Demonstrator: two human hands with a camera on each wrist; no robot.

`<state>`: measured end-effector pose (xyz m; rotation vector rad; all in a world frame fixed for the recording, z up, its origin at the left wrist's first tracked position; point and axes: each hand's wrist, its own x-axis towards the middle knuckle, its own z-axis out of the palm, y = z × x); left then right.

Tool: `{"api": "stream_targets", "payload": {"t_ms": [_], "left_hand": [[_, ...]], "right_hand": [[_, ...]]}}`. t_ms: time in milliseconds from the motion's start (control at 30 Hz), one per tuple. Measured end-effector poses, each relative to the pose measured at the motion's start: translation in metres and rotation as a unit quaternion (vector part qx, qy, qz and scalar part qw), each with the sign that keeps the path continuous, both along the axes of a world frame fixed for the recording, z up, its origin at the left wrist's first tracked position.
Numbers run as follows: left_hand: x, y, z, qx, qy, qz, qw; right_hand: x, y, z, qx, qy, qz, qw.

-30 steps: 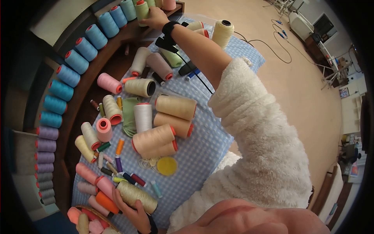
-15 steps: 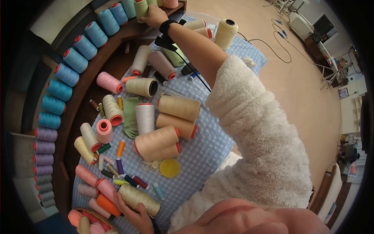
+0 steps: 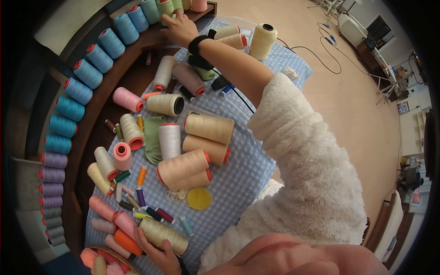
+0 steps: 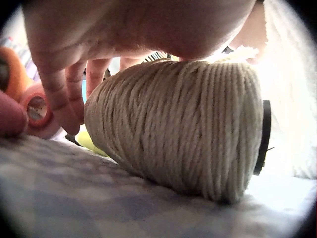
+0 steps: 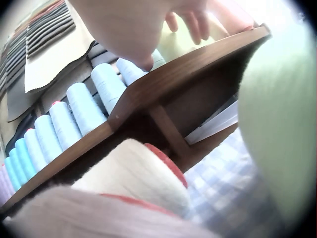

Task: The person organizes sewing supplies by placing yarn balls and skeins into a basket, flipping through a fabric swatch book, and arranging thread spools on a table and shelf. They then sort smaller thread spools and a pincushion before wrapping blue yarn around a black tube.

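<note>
My right hand (image 3: 181, 31) is at the curved wooden shelf, fingers spread and empty, just in front of a light green cone of thread (image 3: 165, 6). In the right wrist view its fingers hang over the shelf edge, in front of pale green thread (image 5: 173, 42). My left hand (image 3: 160, 257) rests on a beige cone of coarse yarn (image 3: 166, 234) lying on its side. The left wrist view shows the palm on top of this yarn cone (image 4: 178, 129), with the fingers reaching down past its narrow end.
Blue thread cones (image 3: 112, 42) line the shelf (image 3: 121, 59), followed by purple cones (image 3: 53, 174). On the checked cloth (image 3: 238, 183) lie peach cones (image 3: 183, 167), small spools and a yellow disc (image 3: 199, 198). A cream cone (image 3: 263, 41) stands upright. A basket (image 3: 110, 252) sits front left.
My right hand has let go of the light green cone, which stands on the shelf, and drawn slightly back with fingers spread. The left hand stays on the yarn cone.
</note>
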<state>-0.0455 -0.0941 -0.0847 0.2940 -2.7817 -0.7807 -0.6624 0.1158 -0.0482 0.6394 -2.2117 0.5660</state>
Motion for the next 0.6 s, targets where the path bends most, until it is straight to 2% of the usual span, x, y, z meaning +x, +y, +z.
{"api": "stream_targets", "payload": {"t_ms": [233,400,533,600], "left_hand": [[0.003,-0.007,-0.006,-0.009,0.005,-0.013,1.000],[0.004,-0.004,-0.005,-0.003,0.000,-0.004,1.000],[0.000,0.008,0.006,0.007,-0.004,0.014,1.000],[-0.001,0.009,0.006,0.012,0.002,0.021,1.000]], "right_hand": [[-0.023,-0.016,-0.017,0.072,-0.070,-0.076,0.992],[-0.050,-0.017,-0.023,0.097,-0.078,-0.083,0.989],[-0.035,-0.009,-0.016,0.110,-0.061,-0.110,0.986],[-0.032,-0.009,-0.013,0.104,-0.095,-0.112,0.984]]}}
